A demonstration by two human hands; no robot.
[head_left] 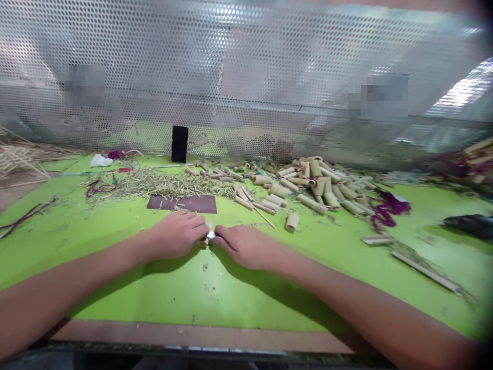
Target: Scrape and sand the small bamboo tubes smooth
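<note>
My left hand (177,235) rests on the green table (200,293), fingers curled around a short bamboo tube piece (204,241) that shows only at its tip. Right next to it, my right hand (246,245) is closed on a small blade (211,235), whose bright metal end touches the bamboo piece. The two hands meet at the middle of the table. Most of the blade and of the tube is hidden by my fingers.
A heap of cut bamboo tubes (316,187) lies at the back right, a single tube (291,221) nearer. Bamboo shavings (154,184) and a brown sheet (183,203) lie behind my hands. A black phone (179,144) leans on the perforated metal screen (246,77). Purple cords (387,210) lie right.
</note>
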